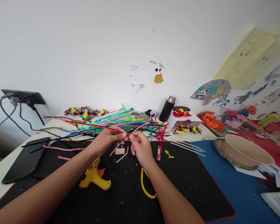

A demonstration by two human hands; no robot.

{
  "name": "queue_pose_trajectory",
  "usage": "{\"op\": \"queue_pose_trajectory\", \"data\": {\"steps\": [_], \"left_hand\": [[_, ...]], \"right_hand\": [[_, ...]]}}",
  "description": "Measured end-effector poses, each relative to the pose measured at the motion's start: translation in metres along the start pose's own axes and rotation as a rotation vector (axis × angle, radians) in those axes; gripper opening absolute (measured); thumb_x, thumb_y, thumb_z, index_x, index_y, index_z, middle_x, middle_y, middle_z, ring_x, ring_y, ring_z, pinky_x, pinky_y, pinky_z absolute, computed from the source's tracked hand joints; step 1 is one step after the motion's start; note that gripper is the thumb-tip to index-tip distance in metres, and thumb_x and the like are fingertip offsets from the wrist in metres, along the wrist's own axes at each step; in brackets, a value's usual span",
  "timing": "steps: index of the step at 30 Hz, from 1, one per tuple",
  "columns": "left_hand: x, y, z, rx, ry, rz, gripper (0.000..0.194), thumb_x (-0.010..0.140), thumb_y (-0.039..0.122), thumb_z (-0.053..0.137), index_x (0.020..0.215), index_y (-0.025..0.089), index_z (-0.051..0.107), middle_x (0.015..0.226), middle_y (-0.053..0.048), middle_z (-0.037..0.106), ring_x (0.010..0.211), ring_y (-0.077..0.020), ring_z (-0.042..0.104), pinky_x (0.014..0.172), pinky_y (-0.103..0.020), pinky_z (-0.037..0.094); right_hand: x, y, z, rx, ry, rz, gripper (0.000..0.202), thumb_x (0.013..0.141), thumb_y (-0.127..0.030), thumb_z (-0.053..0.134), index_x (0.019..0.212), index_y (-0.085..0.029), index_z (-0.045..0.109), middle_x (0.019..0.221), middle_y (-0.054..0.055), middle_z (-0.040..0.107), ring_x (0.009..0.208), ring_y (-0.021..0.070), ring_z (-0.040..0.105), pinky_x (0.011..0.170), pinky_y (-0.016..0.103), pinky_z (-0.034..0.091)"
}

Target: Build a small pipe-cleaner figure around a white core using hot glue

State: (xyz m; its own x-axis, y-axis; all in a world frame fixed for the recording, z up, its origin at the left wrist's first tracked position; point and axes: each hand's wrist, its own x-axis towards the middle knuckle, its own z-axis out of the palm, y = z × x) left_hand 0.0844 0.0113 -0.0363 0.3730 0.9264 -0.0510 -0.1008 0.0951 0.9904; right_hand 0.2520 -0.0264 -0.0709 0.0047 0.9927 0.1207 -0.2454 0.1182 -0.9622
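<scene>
A long red pipe cleaner (91, 124) stretches leftward from between my two hands, above the black mat (177, 193). My left hand (110, 138) pinches it near its right end. Close beside it, my right hand (140, 146) has thumb and forefinger pressed together at the tip of the same red pipe cleaner. Below the hands lie a small spool of pale thread (120, 151) and a short cream piece (122, 155). A yellow glue gun (95, 179) rests under my left forearm, partly hidden. Next to my right forearm is a yellow curved loop (143, 185).
Behind the hands spreads a big pile of coloured pipe cleaners (114, 119). A black flask (167, 109) stands by a white box (184, 118). Clear glue sticks (189, 147) and a bowl (247, 151) lie to the right; a black tablet-like device (25, 161) is at left.
</scene>
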Motion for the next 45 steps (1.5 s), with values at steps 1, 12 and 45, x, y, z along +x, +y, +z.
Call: {"op": "queue_pose_trajectory", "data": {"steps": [1,12,45], "left_hand": [[0.000,-0.001,0.000,-0.004,-0.001,-0.005,0.040,0.062,0.047,0.094,0.077,0.016,0.075,0.071,-0.006,0.074,0.063,-0.0168,0.063,0.057,-0.026,0.048],[-0.001,0.015,-0.011,0.317,-0.087,0.087,0.037,0.067,0.051,0.089,0.067,0.017,0.074,0.060,0.000,0.064,0.054,-0.0113,0.050,0.053,-0.022,0.038],[0.000,-0.002,-0.002,-0.030,-0.054,-0.025,0.037,0.063,0.045,0.094,0.080,0.016,0.078,0.069,-0.004,0.071,0.063,-0.0149,0.061,0.056,-0.024,0.045]], "right_hand": [[0.000,0.000,0.000,-0.007,-0.009,-0.002,0.031,0.086,-0.050,0.069,0.085,-0.021,0.057,0.049,-0.011,0.047,0.032,0.0064,0.037,0.034,0.020,0.026],[-0.006,0.008,0.001,-0.227,-0.171,-0.009,0.024,0.091,-0.043,0.067,0.083,-0.021,0.060,0.047,-0.011,0.042,0.034,0.0070,0.035,0.038,0.020,0.023],[-0.001,-0.002,0.003,0.023,0.015,-0.013,0.027,0.085,-0.044,0.069,0.081,-0.022,0.055,0.044,-0.013,0.041,0.030,0.0066,0.036,0.034,0.019,0.024]]}}
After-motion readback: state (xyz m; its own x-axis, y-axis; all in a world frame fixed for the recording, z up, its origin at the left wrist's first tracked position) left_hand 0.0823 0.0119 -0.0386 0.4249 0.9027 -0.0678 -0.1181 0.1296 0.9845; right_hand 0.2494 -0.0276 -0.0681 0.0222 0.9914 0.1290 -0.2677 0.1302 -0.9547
